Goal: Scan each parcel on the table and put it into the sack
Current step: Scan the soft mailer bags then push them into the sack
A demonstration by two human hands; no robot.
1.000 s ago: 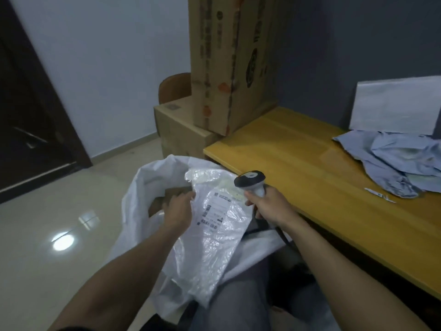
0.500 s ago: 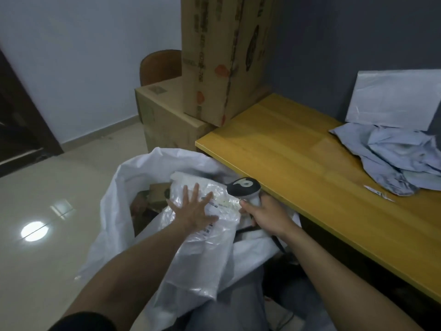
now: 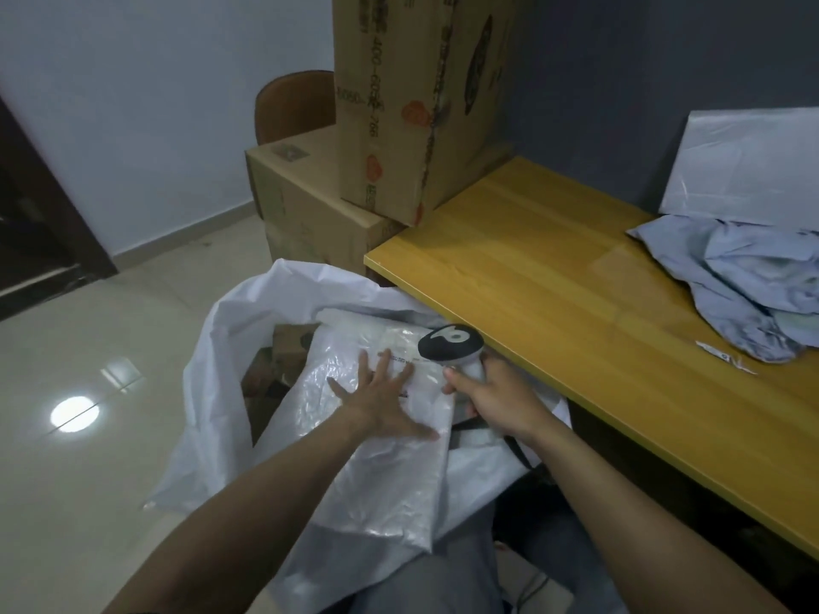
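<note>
Crinkled clear-plastic parcel (image 3: 376, 418) laid lengthwise away from the person over white woven sack (image 3: 212, 392), label end seemingly farthest, pressed by left hand (image 3: 381, 403) with fingers spread, black-headed scanner (image 3: 450, 343) gripped by right hand (image 3: 496, 401) with fingers curled.

Wooden table (image 3: 532, 268) holds crumpled grey bags (image 3: 735, 281), a flat mailer (image 3: 749, 166), a scrap (image 3: 722, 357).

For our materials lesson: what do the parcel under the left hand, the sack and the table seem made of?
Parcel: thin glossy plastic film; its crinkles catch light.
Sack: white matte plastic, perhaps woven; stiff standing folds.
Table: yellow wood or wood-look laminate, satin; plank lines, soft reflections.
</note>
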